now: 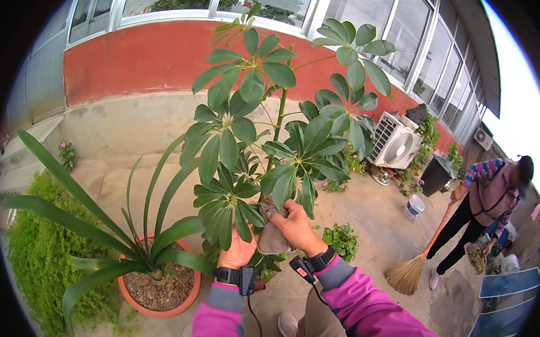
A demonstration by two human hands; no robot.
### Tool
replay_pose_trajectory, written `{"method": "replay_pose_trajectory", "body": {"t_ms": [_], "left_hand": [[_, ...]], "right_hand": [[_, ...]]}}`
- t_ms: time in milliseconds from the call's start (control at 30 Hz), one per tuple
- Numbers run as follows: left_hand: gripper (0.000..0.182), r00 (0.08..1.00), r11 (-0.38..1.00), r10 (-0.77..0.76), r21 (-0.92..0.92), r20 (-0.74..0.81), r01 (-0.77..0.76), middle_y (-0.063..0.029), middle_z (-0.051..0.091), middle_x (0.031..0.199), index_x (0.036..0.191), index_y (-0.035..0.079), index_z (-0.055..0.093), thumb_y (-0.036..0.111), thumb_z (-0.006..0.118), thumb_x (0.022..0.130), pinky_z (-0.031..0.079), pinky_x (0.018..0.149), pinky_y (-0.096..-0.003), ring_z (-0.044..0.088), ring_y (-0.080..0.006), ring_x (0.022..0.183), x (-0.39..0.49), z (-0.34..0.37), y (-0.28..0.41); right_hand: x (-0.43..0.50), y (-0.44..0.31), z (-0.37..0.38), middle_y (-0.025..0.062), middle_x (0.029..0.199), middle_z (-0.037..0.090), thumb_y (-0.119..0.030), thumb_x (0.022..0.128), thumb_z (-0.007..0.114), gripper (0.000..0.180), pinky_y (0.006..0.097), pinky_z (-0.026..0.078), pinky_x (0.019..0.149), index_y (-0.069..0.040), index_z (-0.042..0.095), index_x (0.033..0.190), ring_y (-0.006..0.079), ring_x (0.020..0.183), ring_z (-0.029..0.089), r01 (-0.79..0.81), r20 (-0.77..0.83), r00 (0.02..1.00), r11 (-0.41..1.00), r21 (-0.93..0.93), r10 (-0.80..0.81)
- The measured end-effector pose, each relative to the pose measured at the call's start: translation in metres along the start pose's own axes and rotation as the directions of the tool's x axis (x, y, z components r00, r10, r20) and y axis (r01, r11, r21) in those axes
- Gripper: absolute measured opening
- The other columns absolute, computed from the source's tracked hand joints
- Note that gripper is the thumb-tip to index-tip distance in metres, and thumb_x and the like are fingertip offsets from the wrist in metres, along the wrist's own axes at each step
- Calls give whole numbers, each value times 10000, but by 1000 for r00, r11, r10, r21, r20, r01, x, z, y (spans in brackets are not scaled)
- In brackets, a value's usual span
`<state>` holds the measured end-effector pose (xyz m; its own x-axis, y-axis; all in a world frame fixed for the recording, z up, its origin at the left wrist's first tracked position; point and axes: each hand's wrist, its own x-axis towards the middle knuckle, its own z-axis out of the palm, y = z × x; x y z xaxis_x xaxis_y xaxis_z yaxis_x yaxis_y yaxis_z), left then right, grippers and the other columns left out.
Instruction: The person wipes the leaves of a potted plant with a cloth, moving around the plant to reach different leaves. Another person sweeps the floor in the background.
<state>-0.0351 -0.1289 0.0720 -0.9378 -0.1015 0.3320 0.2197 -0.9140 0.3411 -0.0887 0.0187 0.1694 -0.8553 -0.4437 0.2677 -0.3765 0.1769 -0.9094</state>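
Note:
A tall umbrella plant (schefflera) (280, 118) with glossy, fan-shaped leaf clusters rises in front of me. My right hand (299, 226) grips a grey-brown cloth (272, 241) against the lower foliage, with the thumb on top. Palm up, my left hand (238, 252) is just left of the cloth, beneath a drooping leaf cluster (230, 201). Leaves cover its fingers, so what they hold is hidden. Both wrists carry black strapped devices with cables. The plant's pot is mostly hidden below my hands.
A strap-leaved plant in a terracotta pot (194, 293) stands left, beside feathery greenery (52, 250). At right, a person (490, 195) holds a straw broom (408, 273). An air-conditioner unit (393, 145), black bin (434, 175) and white bucket (414, 206) line the red wall (125, 62).

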Motion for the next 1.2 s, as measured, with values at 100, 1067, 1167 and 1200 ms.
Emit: {"method": "replay_pose_trajectory", "body": {"t_ms": [100,1067,1167,1200], "left_hand": [[774,996,990,62,133,-69,-52,-75,517,1472,1504,62,429,477,697,908,369,1154,-447,488,-245,1344,1,6,2],[215,972,936,151,343,-181,-81,-100,658,1256,1201,53,603,157,617,1013,543,952,-422,650,-218,1106,16,-5,3],[279,973,958,122,279,-196,-63,-100,646,1284,1288,78,577,173,596,1027,518,1039,-472,639,-250,1173,16,-5,11],[292,973,969,102,240,-207,-51,-103,641,1295,1303,73,569,188,581,1035,509,1050,-484,636,-252,1179,16,-2,13]], "right_hand": [[-17,5,13,181,1188,618,-34,867,651,408,355,485,975,40,599,1265,316,1111,625,418,90,908,879,-231,-408],[20,-10,-50,-4,994,654,-34,884,672,324,259,467,721,16,653,1203,65,830,529,157,-3,988,984,-84,-157],[12,-3,-57,66,1036,700,-11,882,625,360,269,524,843,45,648,1238,109,952,635,133,-5,991,987,88,-133],[-1,0,-57,67,1043,698,-2,881,622,366,266,523,847,40,650,1243,104,957,633,121,32,991,984,131,-127]]}}
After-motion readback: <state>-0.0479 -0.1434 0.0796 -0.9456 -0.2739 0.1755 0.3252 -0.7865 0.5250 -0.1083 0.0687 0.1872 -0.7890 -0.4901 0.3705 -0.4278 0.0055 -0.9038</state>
